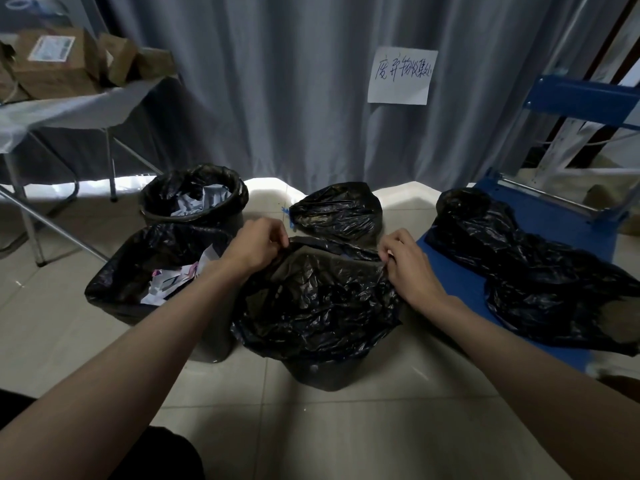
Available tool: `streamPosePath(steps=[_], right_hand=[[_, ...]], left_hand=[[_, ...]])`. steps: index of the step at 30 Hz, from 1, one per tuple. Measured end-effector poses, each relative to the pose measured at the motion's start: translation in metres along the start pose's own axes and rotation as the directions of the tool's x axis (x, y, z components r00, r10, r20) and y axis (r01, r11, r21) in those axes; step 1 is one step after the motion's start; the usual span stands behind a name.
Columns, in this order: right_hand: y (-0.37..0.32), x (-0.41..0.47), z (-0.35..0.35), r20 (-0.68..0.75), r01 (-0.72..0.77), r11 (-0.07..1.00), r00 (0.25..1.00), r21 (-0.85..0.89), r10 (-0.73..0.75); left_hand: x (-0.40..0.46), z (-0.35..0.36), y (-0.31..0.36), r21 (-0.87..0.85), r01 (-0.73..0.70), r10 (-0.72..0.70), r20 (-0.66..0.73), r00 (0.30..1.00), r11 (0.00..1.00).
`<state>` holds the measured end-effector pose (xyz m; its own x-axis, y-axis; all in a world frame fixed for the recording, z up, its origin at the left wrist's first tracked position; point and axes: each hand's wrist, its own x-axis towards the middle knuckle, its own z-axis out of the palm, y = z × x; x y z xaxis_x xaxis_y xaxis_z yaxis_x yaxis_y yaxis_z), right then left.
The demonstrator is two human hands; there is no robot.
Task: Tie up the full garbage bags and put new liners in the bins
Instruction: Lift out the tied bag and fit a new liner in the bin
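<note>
Sign: a white sheet (401, 75) with handwritten characters, too loose to be read with certainty, is being displayed on the grey curtain (277, 81).
Label: a white printed label (51, 48) is being carried by a brown box (52, 69) on the table (69, 109) at the far left; its text is too blurred to be read.
Left hand: the liner (311, 299) is being pinched at its far rim by the left hand (258, 245), fingers curled.
Right hand: the same rim is being gripped by the right hand (407, 263).
Liner: it is being draped over the near bin (318, 374) on the tiled floor (346, 427).
Full bags: paper is being shown in two open bags, one (138, 271) touching the liner's left side, one in the far bin (194, 195).
Other bags: one bag (336, 209) is lying behind the liner; crumpled black bags (519, 265) are being carried by the blue platform (561, 216), crowding the right hand's side.
</note>
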<state>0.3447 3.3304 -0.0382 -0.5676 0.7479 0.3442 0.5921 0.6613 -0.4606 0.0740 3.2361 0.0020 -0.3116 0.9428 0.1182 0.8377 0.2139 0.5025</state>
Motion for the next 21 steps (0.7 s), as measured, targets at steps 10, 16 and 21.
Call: streamPosePath(steps=[10,16,21], right_hand=[[0.018,-0.01,0.003,0.067,-0.005,0.972,0.997,-0.235,0.022],[0.015,-0.006,0.001,-0.004,-0.004,0.989,1.0,-0.146,0.004],[0.008,-0.007,0.0,-0.002,-0.001,0.997,1.0,-0.074,0.001]], left_hand=[[0.002,0.011,-0.006,0.071,0.071,-0.071,-0.001,0.997,0.995],[0.001,0.016,-0.016,0.084,0.073,-0.073,-0.003,0.997,0.994],[0.0,0.016,-0.02,0.032,0.068,-0.066,-0.057,0.996,0.997]])
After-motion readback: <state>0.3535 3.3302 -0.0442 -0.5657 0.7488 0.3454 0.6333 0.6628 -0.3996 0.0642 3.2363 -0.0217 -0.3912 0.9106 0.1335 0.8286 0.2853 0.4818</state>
